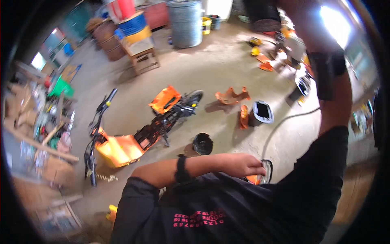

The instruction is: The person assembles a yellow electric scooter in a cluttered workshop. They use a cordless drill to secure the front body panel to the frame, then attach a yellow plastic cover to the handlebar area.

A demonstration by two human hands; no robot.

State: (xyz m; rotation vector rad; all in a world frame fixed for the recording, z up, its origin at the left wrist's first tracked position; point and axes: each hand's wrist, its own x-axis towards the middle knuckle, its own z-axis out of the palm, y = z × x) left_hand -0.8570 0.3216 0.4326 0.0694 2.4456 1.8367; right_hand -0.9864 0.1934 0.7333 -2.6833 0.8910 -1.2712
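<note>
My left hand is bent across the front of my dark shirt with its fingers curled. Beside those fingers are a black loop and a bit of orange; what the fingers hold is partly hidden. A grey cable or hose curves down to that spot. My right hand is raised close to the camera at the upper right, its fingers hidden and blurred. Next to it looms a dark cylinder-like object; I cannot make out whether I grip it.
An orange-and-black small motorbike, partly stripped, lies across the floor. Near it are a black bucket, orange panels and a container with a pale rim. Drums and a wooden stool stand behind; clutter fills the left.
</note>
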